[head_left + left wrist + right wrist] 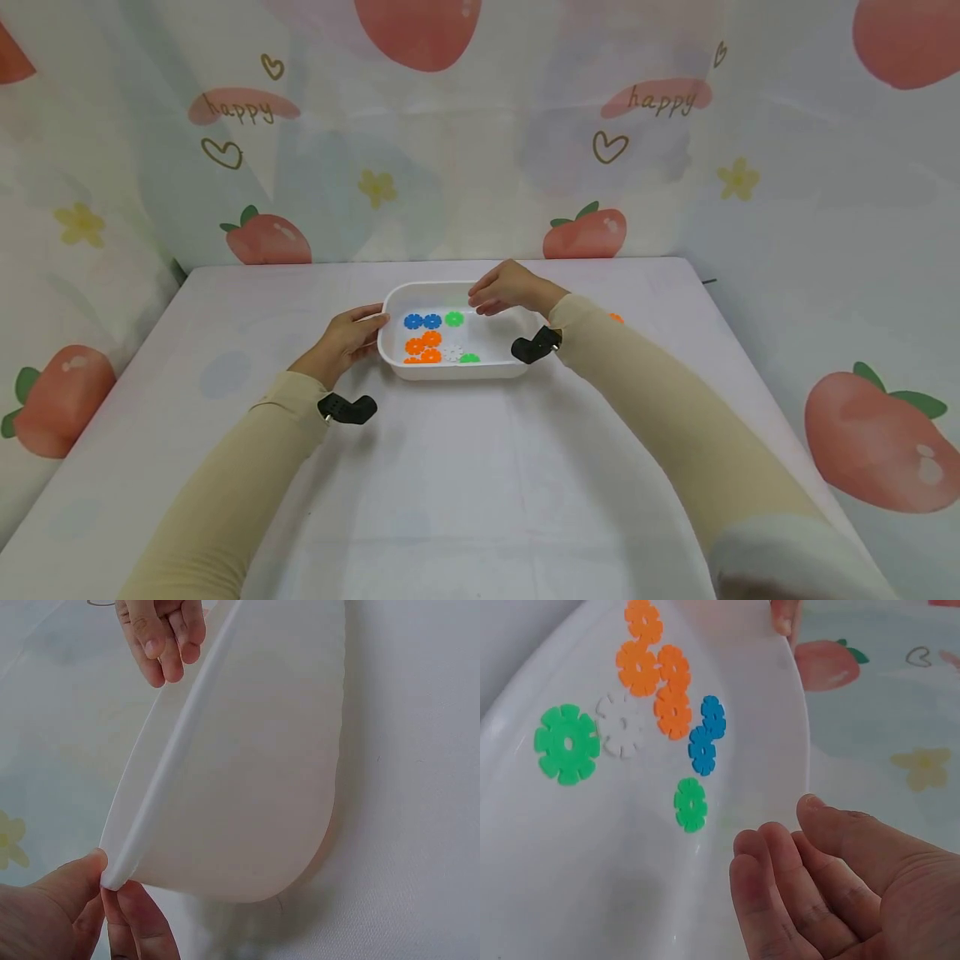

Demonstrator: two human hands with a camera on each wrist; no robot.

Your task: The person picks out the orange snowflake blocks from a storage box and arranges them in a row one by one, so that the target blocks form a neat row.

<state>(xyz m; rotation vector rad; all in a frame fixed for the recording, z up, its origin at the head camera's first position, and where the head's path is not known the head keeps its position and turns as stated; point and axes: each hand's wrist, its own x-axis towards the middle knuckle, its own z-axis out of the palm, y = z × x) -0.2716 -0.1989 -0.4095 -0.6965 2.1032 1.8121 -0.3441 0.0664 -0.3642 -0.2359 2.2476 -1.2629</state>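
A white tray [427, 372] stands on the table with snowflake-shaped plastic discs inside. My left hand [347, 343] pinches its left rim between thumb and fingers, which the left wrist view shows closely. Over the tray's right half hovers my right hand [513, 287], fingers loosely bent and nothing between them. Below and left of it in the right wrist view lie a green disc [690, 804], linked-looking blue discs [703, 751], several orange discs [673, 711], a pale white disc [620, 726] and a second green disc [568, 744].
A bit of orange [616, 317] shows on the table beyond my right sleeve, mostly hidden by it. The white-covered table [450, 483] ends at a patterned cloth backdrop [465, 167]. Dark wrist straps with camera mounts sit on both wrists.
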